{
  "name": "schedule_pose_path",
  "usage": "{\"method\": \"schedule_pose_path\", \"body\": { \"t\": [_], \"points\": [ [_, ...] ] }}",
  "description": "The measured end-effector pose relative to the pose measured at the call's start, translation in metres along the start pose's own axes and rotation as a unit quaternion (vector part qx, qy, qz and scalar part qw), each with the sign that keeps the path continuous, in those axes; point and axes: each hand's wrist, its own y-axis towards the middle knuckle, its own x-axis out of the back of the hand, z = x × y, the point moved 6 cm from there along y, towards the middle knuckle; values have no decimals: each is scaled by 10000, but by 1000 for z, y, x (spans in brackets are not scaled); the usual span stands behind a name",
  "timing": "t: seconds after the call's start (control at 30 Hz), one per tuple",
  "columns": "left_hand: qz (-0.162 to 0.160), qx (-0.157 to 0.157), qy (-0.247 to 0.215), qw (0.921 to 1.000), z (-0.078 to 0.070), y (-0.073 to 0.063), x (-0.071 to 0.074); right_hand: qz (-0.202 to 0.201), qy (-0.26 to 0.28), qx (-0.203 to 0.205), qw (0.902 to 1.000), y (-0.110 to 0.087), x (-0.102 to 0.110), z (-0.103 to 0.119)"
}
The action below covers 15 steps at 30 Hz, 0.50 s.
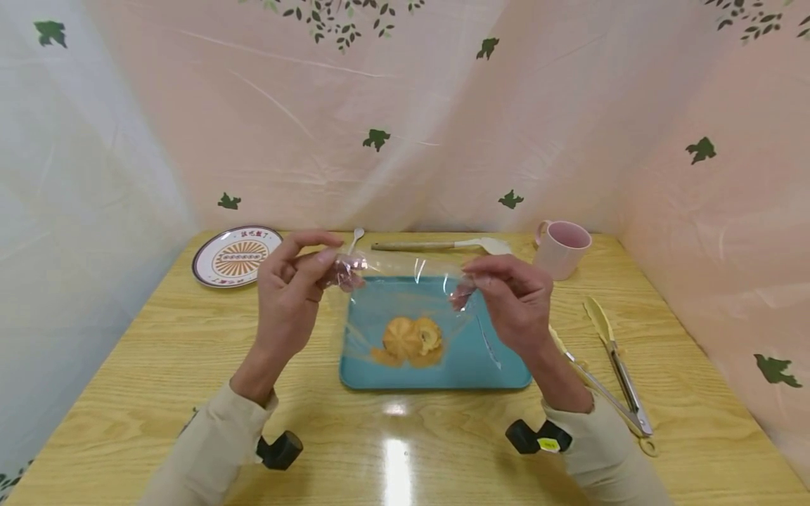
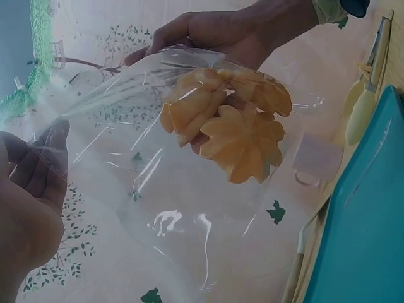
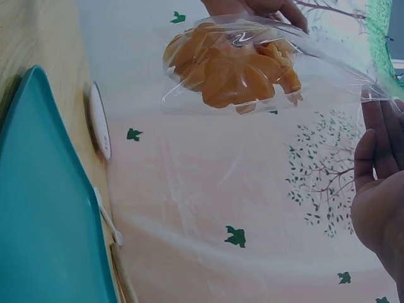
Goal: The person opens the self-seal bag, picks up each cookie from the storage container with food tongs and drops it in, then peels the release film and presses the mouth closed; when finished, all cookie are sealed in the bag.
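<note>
Between both hands hangs a clear plastic bag (image 1: 411,281) with several golden-brown, flower-shaped pastries (image 1: 401,339) gathered in its lower part. My left hand (image 1: 286,302) pinches the bag's upper left edge between thumb and fingers. At the upper right edge, my right hand (image 1: 520,302) pinches the film. In the left wrist view the pastries (image 2: 243,142) show scalloped edges through the bag, with the film stretched across to the left hand (image 2: 28,214). The right wrist view shows the same pastries (image 3: 233,72) behind shiny film, the right hand (image 3: 382,202) at its far corner.
A teal tray (image 1: 436,376) lies beneath the bag on the wooden table (image 1: 304,443). Further back are a patterned plate (image 1: 205,263), a small spoon (image 1: 357,235), a wooden-handled utensil (image 1: 411,246) and a pink mug (image 1: 560,256). Yellow-tipped tongs (image 1: 623,376) lie at right.
</note>
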Motion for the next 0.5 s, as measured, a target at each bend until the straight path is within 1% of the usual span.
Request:
{"method": "schedule_pose_path", "body": {
  "t": [0.17, 0.27, 0.43, 0.5],
  "points": [
    [-35, 127, -20, 9999, 2, -1, 0, -71, -124, 200, 9997, -1, -2, 3],
    [-60, 167, 45, 9998, 2, -1, 0, -122, -192, 303, 9993, -1, -3, 6],
    [-88, 72, 318, 9994, 2, -1, -2, -93, -404, 456, 9981, 1, -5, 9],
    [-131, 44, 334, 9993, 2, -1, -1, -56, -472, 518, 9975, 1, -5, 9]
  ]
}}
